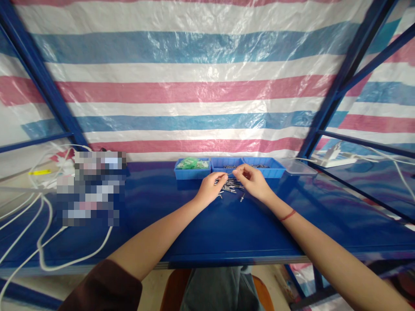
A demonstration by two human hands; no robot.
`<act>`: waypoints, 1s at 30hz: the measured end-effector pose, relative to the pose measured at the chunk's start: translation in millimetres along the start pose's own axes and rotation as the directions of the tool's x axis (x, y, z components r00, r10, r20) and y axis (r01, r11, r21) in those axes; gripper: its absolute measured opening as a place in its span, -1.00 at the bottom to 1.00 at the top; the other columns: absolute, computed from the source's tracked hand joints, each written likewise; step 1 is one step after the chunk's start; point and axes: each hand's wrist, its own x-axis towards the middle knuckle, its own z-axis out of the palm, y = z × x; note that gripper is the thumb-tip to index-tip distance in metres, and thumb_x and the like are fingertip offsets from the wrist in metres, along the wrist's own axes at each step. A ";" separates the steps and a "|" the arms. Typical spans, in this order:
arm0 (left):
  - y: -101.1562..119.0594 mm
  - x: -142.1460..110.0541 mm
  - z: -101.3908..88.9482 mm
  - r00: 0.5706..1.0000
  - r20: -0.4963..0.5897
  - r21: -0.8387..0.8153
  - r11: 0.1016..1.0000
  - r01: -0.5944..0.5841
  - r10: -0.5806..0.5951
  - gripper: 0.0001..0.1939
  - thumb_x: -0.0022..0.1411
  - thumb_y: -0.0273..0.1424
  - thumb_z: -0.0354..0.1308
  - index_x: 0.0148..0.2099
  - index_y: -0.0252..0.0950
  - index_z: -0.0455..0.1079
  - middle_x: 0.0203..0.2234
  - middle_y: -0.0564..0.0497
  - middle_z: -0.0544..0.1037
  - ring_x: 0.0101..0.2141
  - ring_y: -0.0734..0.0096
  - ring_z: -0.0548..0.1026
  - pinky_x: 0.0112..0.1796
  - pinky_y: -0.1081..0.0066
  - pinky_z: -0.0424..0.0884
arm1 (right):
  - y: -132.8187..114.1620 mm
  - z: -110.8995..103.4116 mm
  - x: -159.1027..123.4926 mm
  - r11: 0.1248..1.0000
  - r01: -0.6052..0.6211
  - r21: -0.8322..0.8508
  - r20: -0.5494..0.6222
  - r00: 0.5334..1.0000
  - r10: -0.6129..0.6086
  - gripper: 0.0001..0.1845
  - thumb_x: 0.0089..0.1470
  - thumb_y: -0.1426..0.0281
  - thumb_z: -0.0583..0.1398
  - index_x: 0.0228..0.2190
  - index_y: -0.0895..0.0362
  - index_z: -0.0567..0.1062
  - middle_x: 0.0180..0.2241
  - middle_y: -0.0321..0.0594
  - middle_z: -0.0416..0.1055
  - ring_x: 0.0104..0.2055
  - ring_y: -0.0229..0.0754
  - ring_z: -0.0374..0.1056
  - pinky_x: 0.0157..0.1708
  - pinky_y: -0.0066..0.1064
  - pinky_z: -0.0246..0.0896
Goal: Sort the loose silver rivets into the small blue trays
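Observation:
A pile of small silver pieces with thin shanks, which look like blind rivets (230, 185), lies on the blue table. One loose rivet (242, 197) rests a little nearer to me, apart from the pile. My left hand (210, 186) is over the pile's left side, thumb and fingers pinched together. From the right, my right hand (253, 181) faces it, also closed in a pinch. The fingertips of both hands are close together above the pile; what they hold is too small to make out.
Behind the hands stand a blue bin (193, 173) with green and clear packets, a middle bin (222, 163) and a right bin (274, 168) with small metal pieces. White cables (48, 216) cross the left side. A power strip (335, 156) lies at the right.

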 end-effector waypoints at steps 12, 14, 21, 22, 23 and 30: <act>4.9 -11.4 -2.9 0.960 0.279 0.461 0.872 -0.163 0.032 -0.52 0.17 -0.04 -0.03 0.07 -0.11 0.27 0.01 -0.04 0.32 0.03 0.15 0.25 0.01 0.18 0.19 | 44.2 -65.5 22.4 0.733 -0.137 -0.667 -0.270 0.960 -0.066 -0.68 0.03 0.28 0.07 -0.23 0.22 0.42 -0.37 -0.03 0.43 -0.30 -0.02 0.30 -0.26 -0.25 0.13; 9.0 -12.8 -6.6 0.945 0.327 0.482 0.861 -0.164 -0.003 -0.48 0.15 -0.01 -0.04 0.11 -0.08 0.23 0.08 -0.05 0.25 0.08 0.10 0.18 0.04 0.11 0.14 | 36.7 -65.5 18.5 0.796 -0.039 -0.604 -0.053 0.999 0.009 -0.75 0.00 0.33 0.07 -0.33 0.19 0.46 -0.41 -0.11 0.44 -0.38 -0.11 0.31 -0.32 -0.31 0.15; 27.3 -6.8 -45.9 0.877 0.461 0.568 0.804 -0.176 -0.134 -0.43 0.08 -0.06 0.07 0.11 -0.15 0.22 0.10 -0.12 0.21 0.06 0.01 0.20 -0.02 0.15 0.20 | 13.6 -52.7 4.2 0.967 0.013 -0.256 0.592 0.792 0.147 -0.78 -0.12 0.39 0.16 -0.37 0.16 0.53 -0.49 -0.25 0.44 -0.48 -0.25 0.29 -0.45 -0.43 0.17; 28.5 -4.6 -52.0 0.866 0.468 0.579 0.801 -0.151 -0.175 -0.45 0.06 -0.07 0.09 0.08 -0.17 0.27 0.04 -0.12 0.28 0.02 0.04 0.26 -0.06 0.21 0.23 | 13.8 -51.3 3.5 0.967 0.006 -0.255 0.618 0.770 0.158 -0.76 -0.12 0.40 0.16 -0.34 0.16 0.54 -0.47 -0.24 0.45 -0.47 -0.25 0.30 -0.45 -0.43 0.18; 28.8 -2.4 -57.4 0.853 0.478 0.581 0.803 -0.131 -0.208 -0.46 0.03 -0.08 0.11 0.04 -0.19 0.30 -0.04 -0.11 0.35 -0.03 0.08 0.31 -0.10 0.28 0.26 | 14.6 -50.2 3.1 0.966 0.003 -0.260 0.640 0.750 0.170 -0.75 -0.12 0.39 0.17 -0.34 0.16 0.55 -0.44 -0.22 0.46 -0.46 -0.24 0.31 -0.45 -0.43 0.18; 16.8 5.4 -64.7 0.791 0.562 0.504 0.858 -0.096 -0.242 -0.87 -0.01 -0.32 0.16 -0.41 -0.24 0.47 -0.48 0.05 0.54 -0.44 0.37 0.46 -0.45 0.52 0.23 | 14.7 -42.6 1.9 0.967 0.061 -0.247 0.670 0.731 0.125 -0.83 -0.11 0.40 0.17 -0.46 0.17 0.55 -0.45 -0.19 0.47 -0.44 -0.23 0.32 -0.43 -0.42 0.18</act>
